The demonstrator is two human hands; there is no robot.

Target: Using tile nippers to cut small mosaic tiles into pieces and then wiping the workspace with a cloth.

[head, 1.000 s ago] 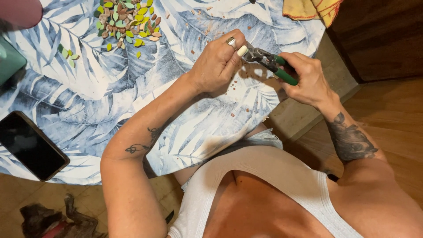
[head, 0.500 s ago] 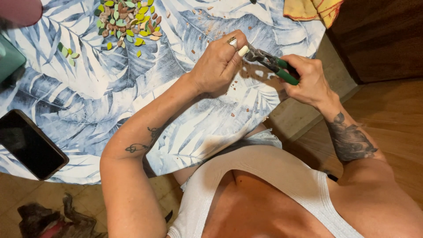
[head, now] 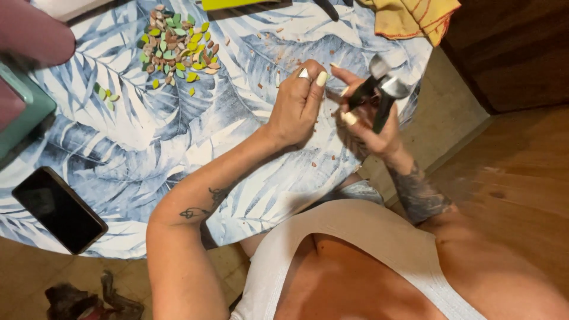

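My left hand hovers over the leaf-print tablecloth with its fingers curled and pinched together. Whether a small chip sits between them is too small to tell. Just to its right, my right hand grips the dark handles of a pair of metal nippers, whose jaws point up and away from me. The two hands are close together, almost touching at the fingertips. A pile of small leaf-shaped tile pieces in green, yellow and brown lies on the cloth, up and to the left of my left hand.
A black phone lies near the table's front left edge. A teal object and a pink shape sit at far left. A yellow cloth hangs at the back right corner. Small chips are scattered about. Wooden floor is at right.
My right hand has turned the nippers from lying sideways at my left fingertips to pointing jaws up. The jaws have drawn slightly away from my left hand.
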